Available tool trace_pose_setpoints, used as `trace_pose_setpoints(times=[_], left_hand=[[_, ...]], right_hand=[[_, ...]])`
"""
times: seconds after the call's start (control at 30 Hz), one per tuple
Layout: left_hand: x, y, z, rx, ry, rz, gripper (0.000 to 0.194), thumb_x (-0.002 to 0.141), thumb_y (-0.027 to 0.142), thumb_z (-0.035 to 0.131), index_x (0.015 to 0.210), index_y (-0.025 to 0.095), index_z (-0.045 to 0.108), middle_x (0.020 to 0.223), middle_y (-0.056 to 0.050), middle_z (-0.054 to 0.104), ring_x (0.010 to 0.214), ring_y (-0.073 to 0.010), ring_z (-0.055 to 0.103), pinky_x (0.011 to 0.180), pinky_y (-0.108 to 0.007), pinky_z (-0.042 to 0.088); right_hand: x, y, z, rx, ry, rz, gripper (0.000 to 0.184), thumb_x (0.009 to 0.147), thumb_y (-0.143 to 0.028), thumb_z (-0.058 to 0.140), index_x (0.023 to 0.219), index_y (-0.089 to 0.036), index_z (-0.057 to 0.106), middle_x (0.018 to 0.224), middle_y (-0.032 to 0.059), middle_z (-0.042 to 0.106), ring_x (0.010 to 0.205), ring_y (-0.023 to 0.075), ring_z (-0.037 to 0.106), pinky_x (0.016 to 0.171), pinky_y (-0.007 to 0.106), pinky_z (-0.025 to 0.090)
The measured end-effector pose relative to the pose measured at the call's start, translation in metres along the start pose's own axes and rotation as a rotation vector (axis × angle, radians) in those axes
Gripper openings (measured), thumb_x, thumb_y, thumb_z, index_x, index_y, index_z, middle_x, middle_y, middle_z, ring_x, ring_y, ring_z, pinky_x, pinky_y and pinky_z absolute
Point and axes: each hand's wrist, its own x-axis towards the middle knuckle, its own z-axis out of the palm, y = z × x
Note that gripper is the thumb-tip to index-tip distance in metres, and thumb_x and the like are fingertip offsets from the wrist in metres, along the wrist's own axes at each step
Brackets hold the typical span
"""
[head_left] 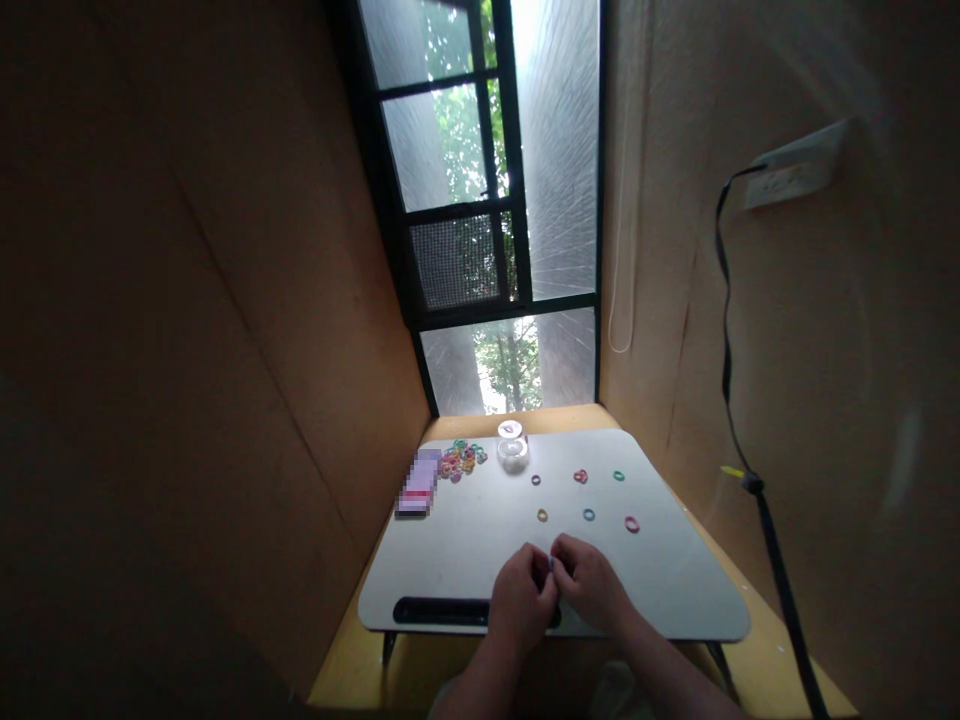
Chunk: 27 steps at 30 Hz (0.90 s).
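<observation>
Blue piece (552, 563), small, held between two hands over a white worktop (450, 540).
It sits at the fingertips, lower centre of the frame; the fingers of the left hand (523, 597) and right hand (591, 585) are pinched together on it. Six coloured rings (632, 524) lie beyond, right of centre.

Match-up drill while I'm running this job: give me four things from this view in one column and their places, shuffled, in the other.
Things
1. Pile of coloured rings
2. Single green ring
3. Small blue item
4. Single yellow ring

Places
A. Between the fingertips of the left hand and right hand
B. Left end of the nearer row of rings
C. Far left part of the white table
D. Right end of the farther row

Pairs: 1-C, 2-D, 3-A, 4-B
</observation>
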Motion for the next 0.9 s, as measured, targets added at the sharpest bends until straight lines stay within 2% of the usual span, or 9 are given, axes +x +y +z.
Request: trace_pose_setpoints(times=[0.37, 0.9], left_hand=[[-0.0004, -0.0015, 0.0004, 0.057, 0.001, 0.008, 0.013, 0.084, 0.029, 0.053, 0.076, 0.019, 0.053, 0.068, 0.001, 0.056, 0.064, -0.0127, 0.048, 0.061, -0.025, 0.032], [-0.0041, 0.0009, 0.0002, 0.156, -0.027, 0.051, 0.013, 0.086, 0.029, 0.051, 0.077, 0.019, 0.052, 0.070, 0.001, 0.056, 0.064, -0.0123, 0.048, 0.060, -0.025, 0.030]], right_hand=[[0.0007, 0.0025, 0.0029, -0.009, 0.009, -0.003, 0.010, 0.078, -0.021, 0.045, 0.069, -0.020, 0.050, 0.064, -0.0018, 0.055, 0.061, 0.0138, 0.050, 0.059, 0.024, 0.033], [-0.0010, 0.0012, 0.0016, -0.048, 0.002, -0.009, 0.011, 0.079, -0.020, 0.044, 0.070, -0.021, 0.051, 0.064, -0.0015, 0.055, 0.061, 0.0140, 0.050, 0.059, 0.024, 0.034]])
